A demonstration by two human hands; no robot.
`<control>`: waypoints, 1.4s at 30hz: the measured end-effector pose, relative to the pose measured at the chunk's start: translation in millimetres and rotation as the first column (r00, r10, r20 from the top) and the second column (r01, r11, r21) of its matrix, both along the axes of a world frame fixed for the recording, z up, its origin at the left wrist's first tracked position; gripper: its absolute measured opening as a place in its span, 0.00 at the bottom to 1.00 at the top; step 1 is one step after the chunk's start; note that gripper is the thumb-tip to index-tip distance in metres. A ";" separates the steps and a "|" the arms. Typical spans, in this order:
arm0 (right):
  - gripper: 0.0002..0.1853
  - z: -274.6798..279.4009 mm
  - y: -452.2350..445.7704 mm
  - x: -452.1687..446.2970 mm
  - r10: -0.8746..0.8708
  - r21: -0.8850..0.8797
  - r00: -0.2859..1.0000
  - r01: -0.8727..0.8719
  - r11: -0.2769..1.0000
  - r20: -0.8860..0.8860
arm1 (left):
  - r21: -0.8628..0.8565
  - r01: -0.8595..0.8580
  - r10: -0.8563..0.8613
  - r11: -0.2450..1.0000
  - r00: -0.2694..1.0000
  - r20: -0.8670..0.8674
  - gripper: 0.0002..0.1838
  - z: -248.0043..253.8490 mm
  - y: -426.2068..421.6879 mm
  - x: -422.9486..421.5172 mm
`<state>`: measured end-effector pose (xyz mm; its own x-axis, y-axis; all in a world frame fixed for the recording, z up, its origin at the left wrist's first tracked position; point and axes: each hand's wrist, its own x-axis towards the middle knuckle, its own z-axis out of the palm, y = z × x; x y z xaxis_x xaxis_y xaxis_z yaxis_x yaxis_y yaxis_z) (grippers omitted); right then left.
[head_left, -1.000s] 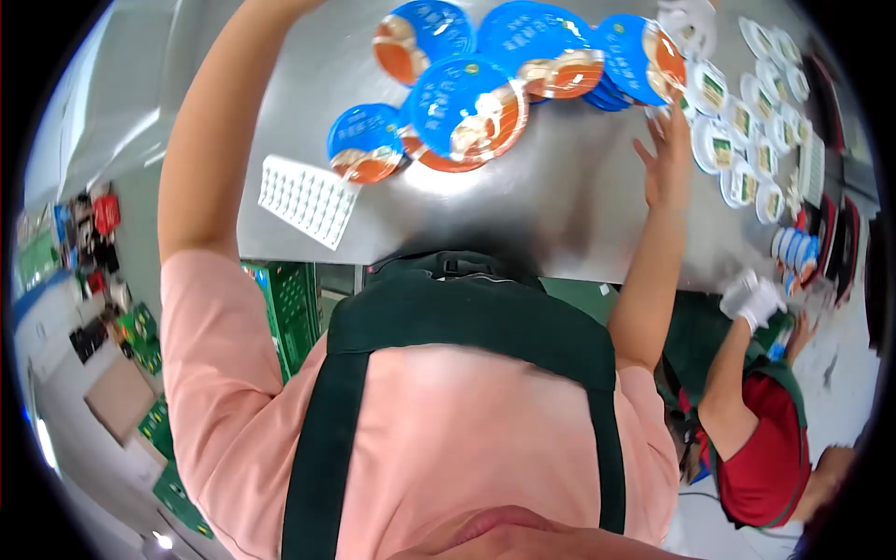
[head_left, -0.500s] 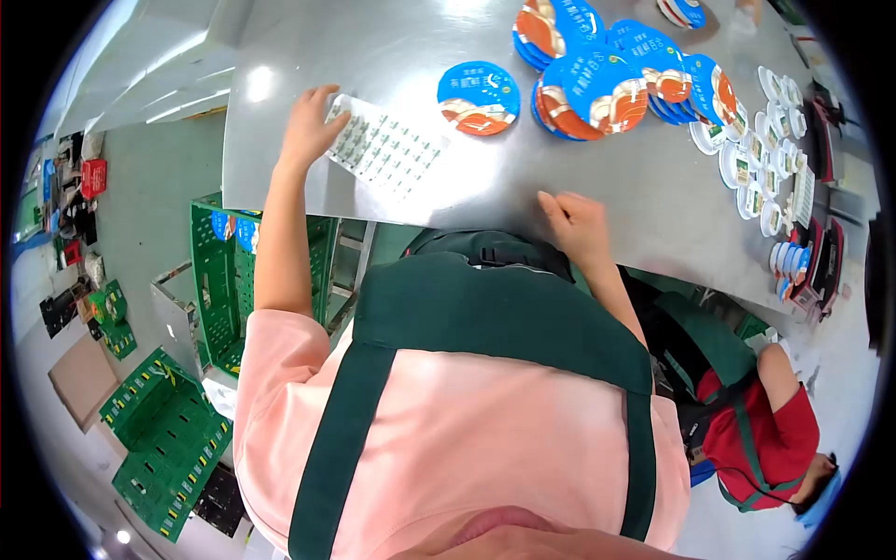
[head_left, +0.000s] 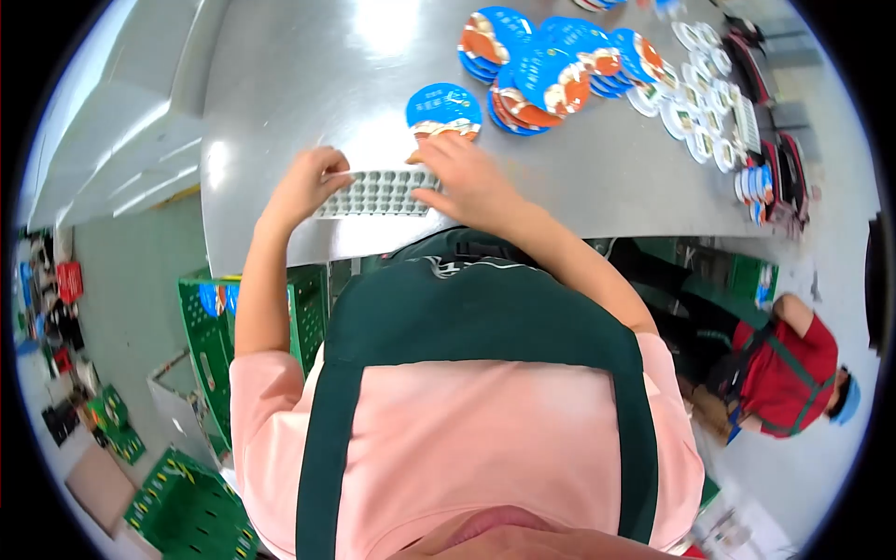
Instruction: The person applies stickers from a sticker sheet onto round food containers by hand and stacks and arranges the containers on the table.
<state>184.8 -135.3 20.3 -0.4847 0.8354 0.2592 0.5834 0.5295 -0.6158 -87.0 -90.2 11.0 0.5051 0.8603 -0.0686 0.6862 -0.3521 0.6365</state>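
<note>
A white sheet of small green labels spans the gap between my hands near the table's front edge. My left hand is closed in a pinch at the sheet's left end. My right hand has its fingers bent around the right end, the thumb lower and the other fingers higher; the exact contact is partly hidden. Just beyond those fingers lies a single round blue pack with an orange picture, its lower edge covered by my right hand.
Overlapping stacks of similar round blue packs lie farther right on the metal table. Beyond them are several white round containers with labels. A green crate stands below the left edge. A person in red is at the right.
My right hand has moved up and left from the table edge to the label sheet's right end. The sheet has turned and now runs level between both hands. My view has shifted.
</note>
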 end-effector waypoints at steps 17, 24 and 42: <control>0.16 10.5 67.3 127.5 -0.562 0.052 0.799 0.584 0.810 -0.214 | -0.070 -0.132 0.146 0.989 0.954 0.262 0.05 55.1 13.0 61.3; 0.26 -15.9 104.4 169.4 -0.739 0.020 0.671 0.740 0.673 0.063 | -0.145 -0.224 0.261 0.964 0.906 0.334 0.06 60.7 15.8 15.8; 0.11 -11.8 32.1 56.1 -0.694 -0.727 0.644 0.301 0.617 -0.322 | -0.292 -0.219 0.256 0.931 0.962 0.096 0.06 83.1 -12.8 -28.1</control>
